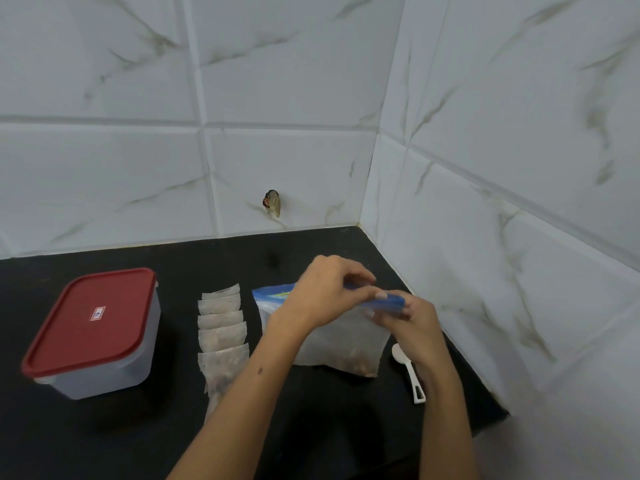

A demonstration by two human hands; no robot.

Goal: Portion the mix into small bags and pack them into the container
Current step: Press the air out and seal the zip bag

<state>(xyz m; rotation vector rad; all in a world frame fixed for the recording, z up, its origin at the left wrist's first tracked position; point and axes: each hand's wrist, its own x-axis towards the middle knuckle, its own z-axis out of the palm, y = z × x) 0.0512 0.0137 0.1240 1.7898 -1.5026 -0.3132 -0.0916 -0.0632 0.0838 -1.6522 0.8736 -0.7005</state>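
Observation:
A large clear zip bag (pixel 346 348) with a blue seal strip stands on the black counter, a little brown mix in its bottom right corner. My left hand (pixel 325 292) pinches the blue strip from above. My right hand (pixel 408 317) grips the strip's right end. Several small filled bags (pixel 221 334) lie overlapping in a row to the left of the big bag. Further left stands a translucent container (pixel 104 365) with its red lid (pixel 90 317) on. A white plastic scoop (pixel 410 372) lies by my right wrist.
The black counter (pixel 311 427) ends at tiled walls behind and on the right. Its right edge runs diagonally past the scoop. A small brownish object (pixel 272 202) sticks out of the back wall.

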